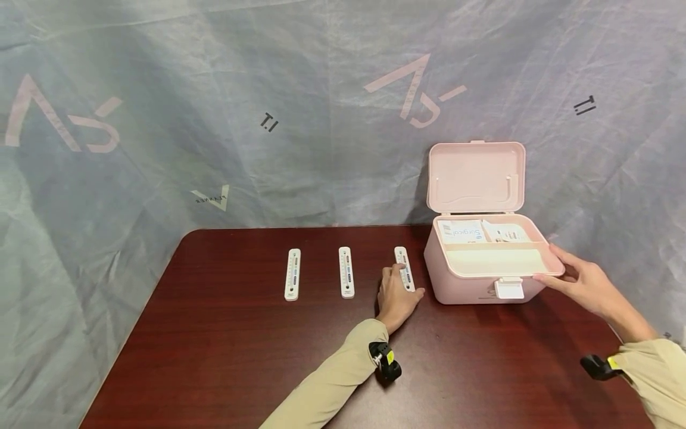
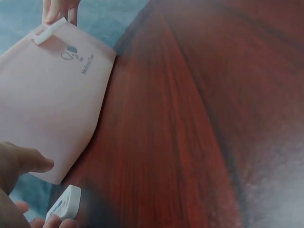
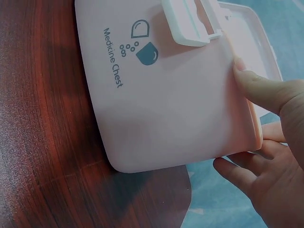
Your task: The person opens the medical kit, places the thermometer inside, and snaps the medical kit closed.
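Observation:
A pink medicine chest (image 1: 461, 289) stands on the table with its lid (image 1: 477, 173) raised; "Medicine Chest" is printed on its front. My right hand (image 1: 589, 286) grips the chest's right rim, thumb (image 3: 259, 88) at the front and fingers round the side. My left hand (image 1: 396, 298) is at a white thermometer (image 1: 400, 255) just left of the chest. In the left wrist view the fingertips (image 2: 53, 221) are by the thermometer's edge, while the thumb (image 2: 35, 161) is spread away from it. Two more thermometers lie farther left, one in the middle (image 1: 346, 272) and one leftmost (image 1: 292, 274).
Inside the chest, white packets (image 1: 463, 231) fill the back compartment, and a pale tray section (image 1: 493, 261) lies in front. A white latch (image 1: 509, 289) hangs at the chest's front. Behind the dark red wooden table (image 1: 214, 357) hangs a grey cloth (image 1: 300, 167).

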The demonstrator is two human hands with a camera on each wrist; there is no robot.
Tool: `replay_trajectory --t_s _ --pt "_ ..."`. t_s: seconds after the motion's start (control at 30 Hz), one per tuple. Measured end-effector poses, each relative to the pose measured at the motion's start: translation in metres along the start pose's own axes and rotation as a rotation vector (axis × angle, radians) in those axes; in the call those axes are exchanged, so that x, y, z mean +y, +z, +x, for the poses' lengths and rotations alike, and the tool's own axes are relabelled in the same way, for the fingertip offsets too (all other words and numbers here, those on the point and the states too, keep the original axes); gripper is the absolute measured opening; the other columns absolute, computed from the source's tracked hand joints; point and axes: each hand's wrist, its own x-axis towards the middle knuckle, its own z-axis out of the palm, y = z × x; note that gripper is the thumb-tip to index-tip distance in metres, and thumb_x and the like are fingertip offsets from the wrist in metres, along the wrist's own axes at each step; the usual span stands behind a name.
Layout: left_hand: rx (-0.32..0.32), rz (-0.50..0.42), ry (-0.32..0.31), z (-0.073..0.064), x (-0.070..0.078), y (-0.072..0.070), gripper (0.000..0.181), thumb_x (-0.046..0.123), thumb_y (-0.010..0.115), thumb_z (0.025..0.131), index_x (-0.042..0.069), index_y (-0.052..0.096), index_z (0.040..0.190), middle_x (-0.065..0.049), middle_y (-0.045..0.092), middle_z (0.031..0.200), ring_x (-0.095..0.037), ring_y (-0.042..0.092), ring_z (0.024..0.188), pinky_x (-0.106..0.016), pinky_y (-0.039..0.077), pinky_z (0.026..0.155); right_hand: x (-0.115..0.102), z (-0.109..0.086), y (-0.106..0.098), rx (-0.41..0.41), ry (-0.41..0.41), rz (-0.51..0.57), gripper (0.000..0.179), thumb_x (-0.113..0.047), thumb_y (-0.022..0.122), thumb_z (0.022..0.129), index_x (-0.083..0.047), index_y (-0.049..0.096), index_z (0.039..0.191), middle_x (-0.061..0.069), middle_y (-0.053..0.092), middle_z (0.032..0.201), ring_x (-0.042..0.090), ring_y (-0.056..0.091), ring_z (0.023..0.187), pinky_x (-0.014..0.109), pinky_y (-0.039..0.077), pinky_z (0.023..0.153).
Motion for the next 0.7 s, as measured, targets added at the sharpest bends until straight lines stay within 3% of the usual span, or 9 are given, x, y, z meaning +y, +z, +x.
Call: replay_trajectory --t_s 0.3,0.7 --pt "-0.008 0.118 0.007 0.007 0.002 0.006 0.065 0.034 0.083 0.069 0.010 0.057 0.123 -0.010 0.050 0.111 -0.027 0.059 0.088 -0.043 0.049 0.073 -0.001 -0.001 0.001 0.007 0.030 0.016 0.086 -0.030 0.074 0.082 0.001 0.026 0.146 0.037 0.039 0.133 -0.027 0.036 0.090 0.003 0.036 0.065" --pt "-0.084 0.276 0.017 0.023 0.001 0.002 0.052 0.027 0.083 0.067 0.003 0.060 0.107 -0.012 0.053 0.097 -0.028 0.061 0.075 -0.038 0.051 0.064 0.002 -0.002 0.003 0.028 0.037 0.019 0.085 -0.030 0.074 0.081 0.001 0.028 0.146 0.037 0.042 0.130 -0.027 0.036 0.089 0.002 0.034 0.066"
